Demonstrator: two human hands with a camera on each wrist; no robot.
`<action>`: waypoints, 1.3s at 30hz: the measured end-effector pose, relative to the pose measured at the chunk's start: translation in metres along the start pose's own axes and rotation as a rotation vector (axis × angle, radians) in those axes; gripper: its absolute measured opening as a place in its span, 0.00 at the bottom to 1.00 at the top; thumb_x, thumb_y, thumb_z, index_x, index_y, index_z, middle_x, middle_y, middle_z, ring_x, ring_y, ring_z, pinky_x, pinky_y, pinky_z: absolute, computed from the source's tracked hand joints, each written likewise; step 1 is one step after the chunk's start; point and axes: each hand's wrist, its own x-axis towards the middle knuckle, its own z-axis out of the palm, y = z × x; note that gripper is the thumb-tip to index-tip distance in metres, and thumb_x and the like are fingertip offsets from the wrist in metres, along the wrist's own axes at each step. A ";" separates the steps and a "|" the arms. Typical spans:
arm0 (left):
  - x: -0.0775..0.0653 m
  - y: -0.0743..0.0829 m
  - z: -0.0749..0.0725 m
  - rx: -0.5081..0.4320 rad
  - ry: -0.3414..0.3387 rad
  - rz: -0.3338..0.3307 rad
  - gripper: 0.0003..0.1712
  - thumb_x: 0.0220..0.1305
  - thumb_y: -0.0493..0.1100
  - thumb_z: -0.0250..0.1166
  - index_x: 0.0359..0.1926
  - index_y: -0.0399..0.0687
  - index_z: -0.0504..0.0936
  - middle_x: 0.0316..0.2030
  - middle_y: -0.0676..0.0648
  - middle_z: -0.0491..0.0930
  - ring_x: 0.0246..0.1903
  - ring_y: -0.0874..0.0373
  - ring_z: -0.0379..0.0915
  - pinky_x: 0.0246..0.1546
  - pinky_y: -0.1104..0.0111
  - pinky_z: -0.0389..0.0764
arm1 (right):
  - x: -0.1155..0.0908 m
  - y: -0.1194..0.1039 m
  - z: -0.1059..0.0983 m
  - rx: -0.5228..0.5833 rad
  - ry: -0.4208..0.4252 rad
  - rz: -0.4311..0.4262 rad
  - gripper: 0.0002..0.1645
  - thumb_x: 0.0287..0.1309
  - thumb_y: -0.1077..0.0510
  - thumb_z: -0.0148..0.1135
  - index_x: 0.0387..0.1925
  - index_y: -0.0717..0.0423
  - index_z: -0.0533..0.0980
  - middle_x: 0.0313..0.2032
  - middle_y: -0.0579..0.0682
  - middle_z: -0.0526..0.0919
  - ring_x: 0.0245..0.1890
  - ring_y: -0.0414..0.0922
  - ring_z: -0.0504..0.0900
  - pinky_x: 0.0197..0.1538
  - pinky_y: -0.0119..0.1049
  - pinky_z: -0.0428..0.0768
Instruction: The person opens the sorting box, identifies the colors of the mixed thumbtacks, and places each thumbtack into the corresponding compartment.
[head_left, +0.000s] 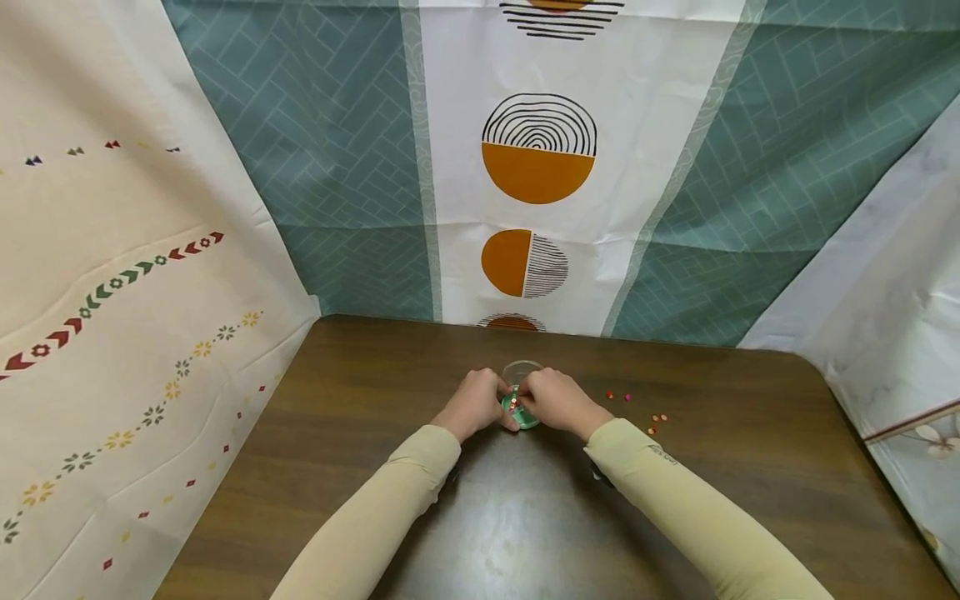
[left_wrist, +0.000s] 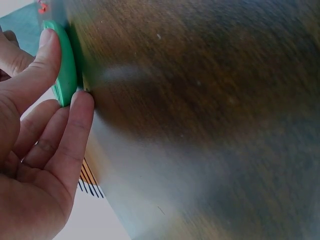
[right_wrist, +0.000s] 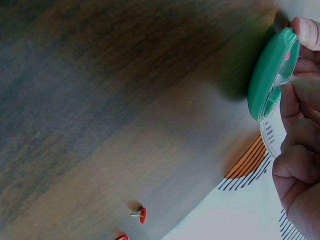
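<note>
1. The green case (head_left: 528,417) sits on the counter (head_left: 510,525) between the two hands, its clear lid (head_left: 522,366) hinged open toward 12 o'clock.
2. The left hand (head_left: 478,402) is clamped on the case's rim, thumb near 7 o'clock and a finger near 10; from it, the case lies toward 4 o'clock.
3. The right hand (head_left: 558,402) has curled fingers, their tips at the open case, which lies toward 8 or 9 o'clock; that reach over the rim seems the relation that matters most.
4. Base and open lid together run 12 to 6; the base alone shows no certain long axis.
5. Loose tacks (head_left: 663,417) lie on the counter toward 3 o'clock of the case, nearer the right hand.
6. Whether the right fingertips pinch anything, I cannot tell. The red bits (head_left: 514,403) inside are small and partly covered; the left wrist view catches the case mostly edge-on.
</note>
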 end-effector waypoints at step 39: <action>0.003 -0.003 0.003 -0.020 0.017 0.004 0.35 0.25 0.53 0.81 0.43 0.48 0.85 0.41 0.55 0.81 0.43 0.60 0.72 0.41 0.71 0.72 | -0.057 0.070 -0.067 0.006 0.212 0.162 0.07 0.58 0.54 0.62 0.37 0.46 0.82 0.34 0.38 0.81 0.28 0.32 0.75 0.32 0.34 0.74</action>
